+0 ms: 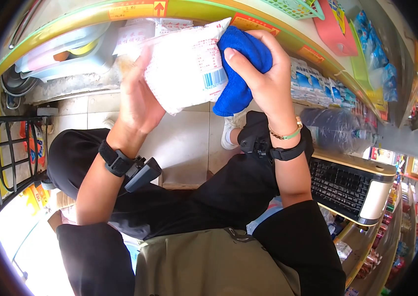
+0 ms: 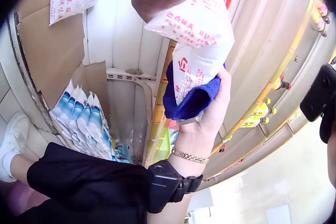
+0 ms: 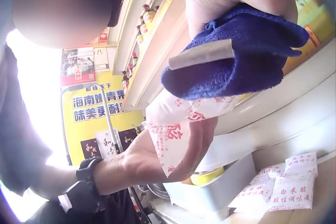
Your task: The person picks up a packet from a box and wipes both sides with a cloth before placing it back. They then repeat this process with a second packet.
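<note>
A plump white plastic pouch of rice vinegar (image 1: pixel 182 69) with red print and a blue barcode is held up in front of the low shelf. My left hand (image 1: pixel 140 101) grips its left end, and in the right wrist view the fingers wrap beneath the pouch (image 3: pixel 170 137). At the other end my right hand (image 1: pixel 270 74) holds a folded blue cloth (image 1: pixel 248 52) against the pouch, thumb on top of the cloth. In the left wrist view the cloth (image 2: pixel 191 103) wraps around the pouch's tapered end. A pale tag shows on the cloth in the right wrist view.
Similar vinegar pouches (image 3: pixel 294 190) lie on the bottom shelf beside a translucent bin (image 3: pixel 210 198). Blue-and-white packets (image 1: pixel 312 81) stand in a row to the right. A large clear water bottle (image 1: pixel 330 123) and a black-grilled appliance (image 1: pixel 337 185) are near the right knee. A black wire rack (image 1: pixel 14 148) stands left.
</note>
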The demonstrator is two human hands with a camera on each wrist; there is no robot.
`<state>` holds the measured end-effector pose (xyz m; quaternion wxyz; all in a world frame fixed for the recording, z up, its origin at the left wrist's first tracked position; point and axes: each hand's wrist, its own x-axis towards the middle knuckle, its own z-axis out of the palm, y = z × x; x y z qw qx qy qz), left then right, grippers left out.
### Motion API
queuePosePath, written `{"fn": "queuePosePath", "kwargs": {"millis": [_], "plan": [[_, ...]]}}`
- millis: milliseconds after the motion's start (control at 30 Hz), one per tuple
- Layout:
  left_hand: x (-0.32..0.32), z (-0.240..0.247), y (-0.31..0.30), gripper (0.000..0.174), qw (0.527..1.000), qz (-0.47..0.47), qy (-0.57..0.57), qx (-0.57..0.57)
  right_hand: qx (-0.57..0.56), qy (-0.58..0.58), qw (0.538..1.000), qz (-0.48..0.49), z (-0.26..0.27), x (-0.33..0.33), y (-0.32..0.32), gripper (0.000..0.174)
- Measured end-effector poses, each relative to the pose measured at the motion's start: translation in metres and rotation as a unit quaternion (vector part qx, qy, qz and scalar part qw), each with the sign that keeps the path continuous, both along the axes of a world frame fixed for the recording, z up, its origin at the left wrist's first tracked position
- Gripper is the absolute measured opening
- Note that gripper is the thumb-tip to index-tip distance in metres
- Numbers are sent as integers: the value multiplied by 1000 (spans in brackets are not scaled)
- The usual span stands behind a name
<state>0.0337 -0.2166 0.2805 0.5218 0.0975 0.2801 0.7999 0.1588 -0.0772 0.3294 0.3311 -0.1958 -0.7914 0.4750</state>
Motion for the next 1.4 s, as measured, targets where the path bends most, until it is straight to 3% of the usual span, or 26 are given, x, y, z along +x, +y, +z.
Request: {"fn": "queuePosePath", "kwargs": {"millis": [133,333,433,500,667,800,867,933,1033,1167,1333,1367,1400], "plan": [[5,4,-5,60,999,-30,18,11,1,-4,1000,-12,-1,0,3,27],[9,1,-6,57,1000,-26,0,17,203,-31,978,-24,-17,-4,-5,27],[8,-9,-6,53,998,-29,-59,-14,224,-17,974,-38,-17,-8,-15,28],[7,-11,-6,45,991,-82,-109,7,262,-4,963,-55,-17,-10,-19,30],[17,-21,-4,37,994,-67,-81,17,273,47,961,-9,-20,-15,-35,32],[20,-21,-8,48,993,-98,-51,26,264,69,962,20,-21,-20,-46,30],[25,-17,-9,58,995,-85,-32,43,192,91,976,50,-22,-21,-48,31],[29,-21,-10,71,995,-81,36,40,210,99,970,64,-19,-21,-47,33],[33,-18,-14,82,995,-87,43,-8,232,54,967,87,-15,-20,-53,32],[36,-24,-13,79,996,-80,43,-18,286,61,952,86,-17,-22,-50,35],[34,-21,-12,93,993,-114,29,-17,340,48,937,70,-16,-21,-48,36],[33,-23,-11,102,988,-134,75,-34,330,37,941,63,-19,-21,-46,35],[34,-31,-12,80,990,-132,15,50,320,27,946,55,-21,-22,-45,34]]}}
